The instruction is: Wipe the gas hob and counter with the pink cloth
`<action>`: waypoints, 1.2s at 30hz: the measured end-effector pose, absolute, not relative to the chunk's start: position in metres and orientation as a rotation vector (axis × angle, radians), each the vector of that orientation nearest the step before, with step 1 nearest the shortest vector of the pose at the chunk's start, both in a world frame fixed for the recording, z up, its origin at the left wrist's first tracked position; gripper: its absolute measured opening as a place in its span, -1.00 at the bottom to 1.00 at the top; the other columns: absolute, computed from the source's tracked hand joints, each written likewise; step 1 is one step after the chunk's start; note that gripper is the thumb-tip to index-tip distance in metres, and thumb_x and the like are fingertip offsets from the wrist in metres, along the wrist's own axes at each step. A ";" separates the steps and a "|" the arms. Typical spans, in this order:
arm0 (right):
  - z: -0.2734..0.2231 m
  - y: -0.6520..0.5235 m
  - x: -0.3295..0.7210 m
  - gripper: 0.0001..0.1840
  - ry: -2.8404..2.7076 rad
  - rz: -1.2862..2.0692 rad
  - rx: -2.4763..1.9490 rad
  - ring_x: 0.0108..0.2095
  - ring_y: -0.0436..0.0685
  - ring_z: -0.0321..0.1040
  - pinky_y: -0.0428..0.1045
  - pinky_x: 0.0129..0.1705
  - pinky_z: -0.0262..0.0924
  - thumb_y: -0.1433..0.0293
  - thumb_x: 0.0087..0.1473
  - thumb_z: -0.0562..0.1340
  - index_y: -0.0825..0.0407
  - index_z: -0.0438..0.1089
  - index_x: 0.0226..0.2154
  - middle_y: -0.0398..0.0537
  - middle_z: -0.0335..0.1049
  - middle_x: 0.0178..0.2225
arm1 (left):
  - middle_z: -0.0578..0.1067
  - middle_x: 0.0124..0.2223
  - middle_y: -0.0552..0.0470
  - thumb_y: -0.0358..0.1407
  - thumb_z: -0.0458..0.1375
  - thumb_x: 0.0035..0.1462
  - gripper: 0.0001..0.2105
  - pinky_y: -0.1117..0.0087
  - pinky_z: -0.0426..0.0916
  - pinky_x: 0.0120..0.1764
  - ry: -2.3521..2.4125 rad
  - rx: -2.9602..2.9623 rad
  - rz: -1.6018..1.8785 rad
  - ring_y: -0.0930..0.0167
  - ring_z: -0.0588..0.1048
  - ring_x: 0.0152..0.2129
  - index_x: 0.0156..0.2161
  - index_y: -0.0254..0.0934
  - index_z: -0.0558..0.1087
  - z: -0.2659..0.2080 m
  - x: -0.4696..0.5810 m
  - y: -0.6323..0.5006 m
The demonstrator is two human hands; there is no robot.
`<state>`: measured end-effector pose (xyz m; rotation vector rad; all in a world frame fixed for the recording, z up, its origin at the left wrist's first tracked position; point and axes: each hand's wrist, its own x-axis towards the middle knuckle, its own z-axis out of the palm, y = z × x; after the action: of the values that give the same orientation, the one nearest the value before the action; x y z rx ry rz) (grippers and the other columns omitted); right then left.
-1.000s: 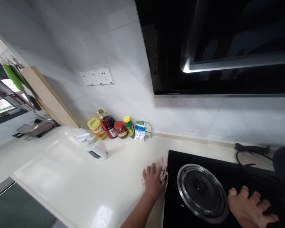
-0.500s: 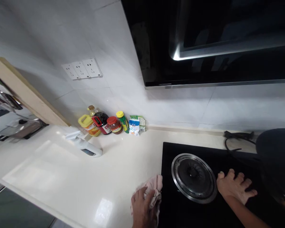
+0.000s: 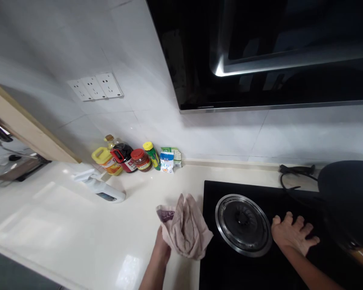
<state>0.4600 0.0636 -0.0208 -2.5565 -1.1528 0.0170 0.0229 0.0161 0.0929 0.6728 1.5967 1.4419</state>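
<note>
My left hand (image 3: 162,247) holds a pinkish cloth (image 3: 185,227) lifted off the white countertop (image 3: 78,233), just left of the black stove top (image 3: 254,266). The cloth hangs open and hides most of the fingers. My right hand (image 3: 293,233) lies flat with spread fingers on the black stove surface, to the right of the round steel burner (image 3: 243,223).
A white spray bottle (image 3: 99,189) lies on the counter. Bottles and jars (image 3: 124,155) and small packets (image 3: 168,159) line the tiled wall. A dark pan (image 3: 347,193) sits at right, a black cord (image 3: 295,171) behind the stove, a range hood (image 3: 260,52) overhead.
My left hand has lifted the cloth off the counter edge, and it now hangs open above the surface. My right hand stays on the stove top.
</note>
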 end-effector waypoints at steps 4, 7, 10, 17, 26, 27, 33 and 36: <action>-0.021 0.063 0.460 -0.24 -1.154 0.004 -2.550 0.41 0.65 -0.21 0.60 0.27 -0.24 0.08 0.33 -0.20 0.19 0.23 0.31 0.46 0.00 0.39 | 0.53 0.16 -0.21 0.12 0.27 -0.08 -0.31 -0.04 0.35 0.20 1.932 0.591 1.504 0.01 0.45 0.17 0.11 -0.26 0.50 0.090 -0.022 0.004; -0.021 0.063 0.459 -0.23 -1.149 0.009 -2.548 0.42 0.65 -0.23 0.60 0.28 -0.25 0.08 0.33 -0.20 0.20 0.23 0.32 0.46 0.00 0.40 | 0.38 0.32 -0.15 0.06 0.18 0.07 -0.41 -0.01 0.25 0.29 2.084 0.800 1.494 0.07 0.29 0.31 0.17 -0.15 0.47 0.081 -0.021 -0.001; -0.019 0.063 0.459 -0.23 -1.145 0.023 -2.546 0.41 0.65 -0.23 0.61 0.27 -0.24 0.08 0.33 -0.18 0.20 0.22 0.32 0.48 0.00 0.39 | 0.28 0.40 -0.16 0.05 0.18 0.12 -0.47 -0.20 0.18 0.29 2.203 1.323 1.136 -0.04 0.21 0.35 0.17 -0.06 0.51 0.060 0.018 -0.002; -0.015 0.062 0.455 -0.23 -1.146 0.036 -2.558 0.42 0.64 -0.25 0.60 0.29 -0.25 0.10 0.33 -0.18 0.22 0.20 0.34 0.46 -0.02 0.40 | 0.11 0.50 -0.06 0.02 0.28 0.13 -0.36 -0.39 0.09 0.23 2.314 1.733 0.444 -0.17 0.01 0.41 0.33 0.17 0.33 0.051 0.095 0.041; -0.004 0.064 0.447 -0.28 -1.142 0.029 -2.589 0.43 0.62 -0.26 0.59 0.30 -0.24 0.17 0.34 -0.14 0.24 0.20 0.35 0.45 -0.02 0.40 | 0.43 0.28 -0.12 -0.14 0.21 0.26 -0.67 -0.06 0.29 0.21 2.146 1.894 0.511 0.10 0.34 0.24 0.10 -0.09 0.53 0.089 0.100 0.203; -0.004 0.065 0.447 -0.29 -1.144 0.028 -2.593 0.43 0.61 -0.27 0.59 0.30 -0.24 0.18 0.34 -0.12 0.25 0.19 0.35 0.46 -0.02 0.41 | 0.50 0.20 -0.12 -0.17 0.17 0.30 -0.71 0.01 0.35 0.17 2.119 1.908 0.519 0.17 0.42 0.16 0.08 -0.15 0.53 0.090 0.104 0.217; -0.008 0.066 0.447 -0.31 -1.140 0.005 -2.608 0.44 0.59 -0.28 0.58 0.31 -0.24 0.18 0.36 -0.11 0.22 0.18 0.36 0.43 -0.02 0.41 | 0.47 0.21 -0.11 -0.20 0.19 0.30 -0.69 0.03 0.39 0.13 1.951 2.091 0.483 0.18 0.42 0.13 0.12 -0.12 0.51 0.088 0.147 0.236; -0.006 0.066 0.447 -0.31 -1.147 -0.002 -2.619 0.44 0.59 -0.27 0.58 0.31 -0.23 0.18 0.36 -0.11 0.22 0.18 0.36 0.43 -0.02 0.41 | 0.29 0.39 -0.06 -0.22 0.24 0.21 -0.56 -0.11 0.35 0.12 1.920 2.172 0.420 -0.01 0.30 0.22 0.19 0.09 0.49 0.087 0.160 0.220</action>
<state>0.4474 0.0657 -0.0061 -2.6190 -1.1465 -0.0019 0.1605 0.2197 0.0866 2.1718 1.9198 0.4203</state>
